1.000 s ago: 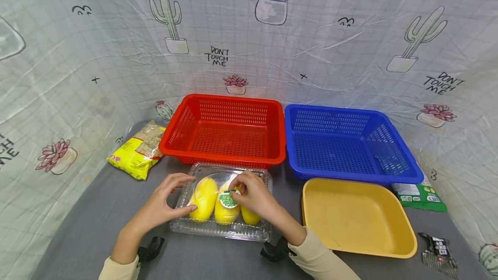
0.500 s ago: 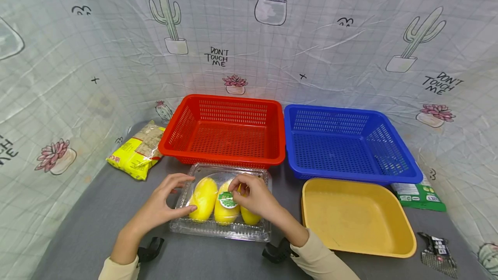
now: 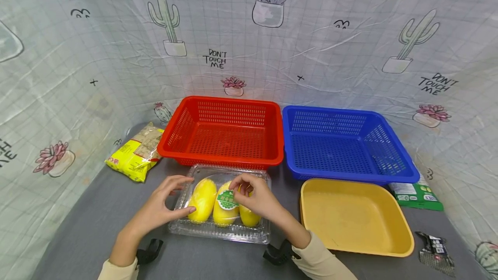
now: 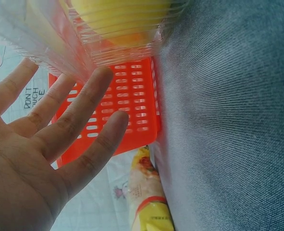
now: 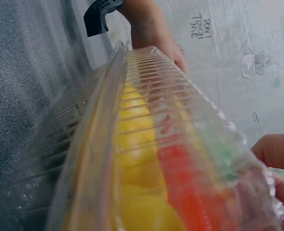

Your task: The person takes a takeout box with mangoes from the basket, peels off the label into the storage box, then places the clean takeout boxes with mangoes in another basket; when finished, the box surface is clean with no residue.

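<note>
A clear plastic clamshell box point(image 3: 219, 232) holds yellow, mango-shaped fruits point(image 3: 203, 200); a round green and white label point(image 3: 227, 200) lies over the middle one. My right hand point(image 3: 254, 195) is above the lid, thumb and forefinger pinched together at the label's right edge. In the right wrist view, its fingertips point(image 5: 276, 149) show just beyond the ribbed lid. My left hand point(image 3: 163, 204) is spread along the box's left side, thumb near the front corner and fingers toward the back. The left wrist view shows those fingers point(image 4: 79, 110) nearly straight and holding nothing.
Behind the box stand a red basket point(image 3: 225, 159) and a blue basket point(image 3: 350, 176). A yellow tray point(image 3: 354, 215) sits at right, near a green packet point(image 3: 416, 193) and a small black wrapper point(image 3: 435, 249). A yellow bag point(image 3: 136, 152) lies at left.
The label's upper edge, dark and folded near my right fingertips one second ago, now lies flatter with more of its face showing. My right fingers have shifted slightly; my left hand stays put.
</note>
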Motion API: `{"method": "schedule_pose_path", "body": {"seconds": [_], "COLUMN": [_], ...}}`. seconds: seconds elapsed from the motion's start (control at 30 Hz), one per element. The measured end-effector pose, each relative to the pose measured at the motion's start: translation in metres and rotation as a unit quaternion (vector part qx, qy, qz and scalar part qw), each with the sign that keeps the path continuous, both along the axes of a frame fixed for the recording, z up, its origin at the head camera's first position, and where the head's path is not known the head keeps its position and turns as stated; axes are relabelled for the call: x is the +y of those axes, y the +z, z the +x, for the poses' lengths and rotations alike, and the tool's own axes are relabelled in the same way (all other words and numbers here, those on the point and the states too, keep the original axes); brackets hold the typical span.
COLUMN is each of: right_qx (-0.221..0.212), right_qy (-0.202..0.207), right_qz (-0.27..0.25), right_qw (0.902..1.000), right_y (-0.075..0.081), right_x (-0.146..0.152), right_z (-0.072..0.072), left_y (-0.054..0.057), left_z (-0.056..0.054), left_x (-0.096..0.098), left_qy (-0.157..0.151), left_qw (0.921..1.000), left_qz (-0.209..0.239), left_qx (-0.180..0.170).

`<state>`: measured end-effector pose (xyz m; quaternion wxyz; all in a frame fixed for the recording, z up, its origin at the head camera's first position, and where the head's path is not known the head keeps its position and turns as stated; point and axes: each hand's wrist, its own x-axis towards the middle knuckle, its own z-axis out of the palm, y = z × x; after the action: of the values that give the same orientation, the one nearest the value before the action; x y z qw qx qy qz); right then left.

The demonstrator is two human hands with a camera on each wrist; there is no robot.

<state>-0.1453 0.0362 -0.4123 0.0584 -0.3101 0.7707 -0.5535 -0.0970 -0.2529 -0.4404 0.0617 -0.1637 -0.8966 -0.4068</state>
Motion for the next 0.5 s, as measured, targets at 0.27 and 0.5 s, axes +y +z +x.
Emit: {"method": "schedule_pose_path", "body": {"seconds": [0.27,0.5], "right_qx": [-0.02,-0.039], "right_qy": [-0.018,-0.027], "right_qz": [-0.018,-0.049], "right_qw": [0.9995,0.9977], "right_y": [0.003,0.003], "right_x": [0.003,0.011], "right_z": [0.001,0.003], "left_y": [0.0,0.0], "left_z": [0.001,0.001], "left_x": [0.001,0.001], "left_qy": [0.002,0.004], "left_qw": [1.0,1.0], "left_qz": [0.001,0.001], "left_qx": [-0.001,-0.003]}}
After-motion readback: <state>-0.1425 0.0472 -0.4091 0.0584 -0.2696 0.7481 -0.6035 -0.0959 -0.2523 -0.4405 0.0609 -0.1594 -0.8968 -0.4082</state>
